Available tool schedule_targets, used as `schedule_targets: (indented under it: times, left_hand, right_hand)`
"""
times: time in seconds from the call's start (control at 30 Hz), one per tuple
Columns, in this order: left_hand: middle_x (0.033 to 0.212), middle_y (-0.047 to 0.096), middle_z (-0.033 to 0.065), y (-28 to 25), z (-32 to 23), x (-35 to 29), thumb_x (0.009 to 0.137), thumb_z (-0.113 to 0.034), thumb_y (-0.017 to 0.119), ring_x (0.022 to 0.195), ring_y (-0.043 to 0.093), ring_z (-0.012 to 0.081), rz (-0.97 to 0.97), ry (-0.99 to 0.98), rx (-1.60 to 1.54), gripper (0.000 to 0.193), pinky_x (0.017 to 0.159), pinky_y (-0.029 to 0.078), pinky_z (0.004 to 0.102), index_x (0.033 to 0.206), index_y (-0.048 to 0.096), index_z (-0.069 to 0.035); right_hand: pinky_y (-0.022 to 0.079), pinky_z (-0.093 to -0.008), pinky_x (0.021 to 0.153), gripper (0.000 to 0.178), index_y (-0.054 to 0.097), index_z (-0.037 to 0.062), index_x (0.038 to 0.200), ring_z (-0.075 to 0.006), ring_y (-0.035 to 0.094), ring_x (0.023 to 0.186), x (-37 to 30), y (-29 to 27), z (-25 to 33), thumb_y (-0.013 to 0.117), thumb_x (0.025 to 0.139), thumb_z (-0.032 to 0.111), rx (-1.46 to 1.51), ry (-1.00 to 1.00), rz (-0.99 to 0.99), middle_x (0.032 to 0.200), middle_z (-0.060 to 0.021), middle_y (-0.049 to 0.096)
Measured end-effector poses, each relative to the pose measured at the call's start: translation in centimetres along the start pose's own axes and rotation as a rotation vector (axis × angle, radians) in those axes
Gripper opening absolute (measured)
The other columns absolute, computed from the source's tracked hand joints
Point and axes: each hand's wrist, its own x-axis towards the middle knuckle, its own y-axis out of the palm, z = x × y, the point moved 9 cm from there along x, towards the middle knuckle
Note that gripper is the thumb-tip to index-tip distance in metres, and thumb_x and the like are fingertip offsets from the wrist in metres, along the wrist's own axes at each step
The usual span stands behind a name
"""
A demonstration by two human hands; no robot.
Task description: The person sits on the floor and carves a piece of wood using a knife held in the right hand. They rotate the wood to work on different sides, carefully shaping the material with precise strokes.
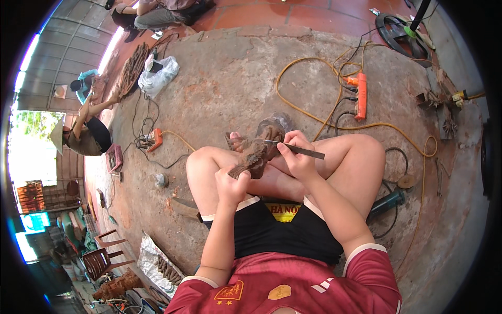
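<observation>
A rough brown piece of carved wood is held up over my crossed legs. My left hand is closed round its near left end. In my right hand is a slim carving tool with a flat dark shank, its thin light tip pointing left at the wood. The fingers of that hand are pinched on the shank, and the tip touches or nearly touches the wood. Just beyond the piece lies a brown, rounded form, partly hidden; I cannot tell whether it is separate. Crossed shins and a foot are below.
An orange power strip with a looping yellow cord lies ahead to the right. Another orange socket block sits on the left, near a white plastic bag. A teal power tool rests by my right thigh. Other people sit at the left and far end.
</observation>
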Motion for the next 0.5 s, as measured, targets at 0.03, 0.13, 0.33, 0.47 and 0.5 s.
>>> schedule_targets:
  times: [0.03, 0.13, 0.33, 0.47, 0.5]
  left_hand:
    - [0.054, 0.059, 0.0167, 0.0, 0.0, 0.2, 0.073, -0.015, 0.063, 0.047, 0.058, 0.0256, -0.005, -0.007, -0.009, 0.022, 0.051, 0.047, 0.0370, 0.065, 0.062, 0.005]
    - [0.053, 0.058, 0.0158, -0.2, -0.1, 0.8, 0.074, -0.015, 0.062, 0.046, 0.057, 0.0243, -0.013, -0.026, -0.023, 0.023, 0.050, 0.046, 0.0368, 0.063, 0.060, 0.005]
    - [0.051, 0.055, 0.0136, -0.4, 0.6, 1.4, 0.075, -0.014, 0.060, 0.044, 0.054, 0.0204, -0.025, -0.023, -0.062, 0.024, 0.048, 0.044, 0.0360, 0.061, 0.058, 0.005]
    - [0.051, 0.055, 0.0130, -0.5, 0.9, 1.3, 0.075, -0.014, 0.060, 0.044, 0.053, 0.0193, -0.017, -0.028, -0.067, 0.024, 0.047, 0.043, 0.0352, 0.061, 0.058, 0.005]
    - [0.051, 0.055, 0.0129, -0.4, 0.7, 1.3, 0.075, -0.013, 0.061, 0.044, 0.053, 0.0192, -0.010, -0.020, -0.065, 0.024, 0.047, 0.043, 0.0351, 0.061, 0.058, 0.005]
  right_hand:
    - [0.046, -0.0310, 0.067, 0.027, 0.055, 0.0035, 0.068, -0.0172, 0.057, 0.076, 0.0, 0.0, 0.0, 0.075, 0.085, 0.007, 0.012, 0.001, 0.025, 0.086, -0.0084, 0.059]
    - [0.046, -0.0306, 0.069, 0.027, 0.055, 0.0035, 0.068, -0.0175, 0.057, 0.076, 0.0, 0.6, -0.2, 0.075, 0.085, 0.007, 0.052, 0.017, 0.049, 0.087, -0.0085, 0.060]
    - [0.051, -0.0332, 0.085, 0.025, 0.056, 0.0024, 0.069, -0.0257, 0.067, 0.098, -0.5, 2.4, -0.1, 0.075, 0.085, 0.008, 0.048, 0.036, 0.091, 0.112, -0.0193, 0.068]
    - [0.053, -0.0372, 0.090, 0.018, 0.058, 0.0013, 0.078, -0.0290, 0.065, 0.114, -0.7, 3.3, 0.1, 0.071, 0.089, 0.007, 0.022, -0.062, 0.164, 0.128, -0.0274, 0.062]
    - [0.053, -0.0369, 0.090, 0.017, 0.057, 0.0010, 0.081, -0.0285, 0.066, 0.112, -0.8, 3.4, -0.1, 0.070, 0.091, 0.007, 0.043, -0.081, 0.149, 0.128, -0.0273, 0.062]
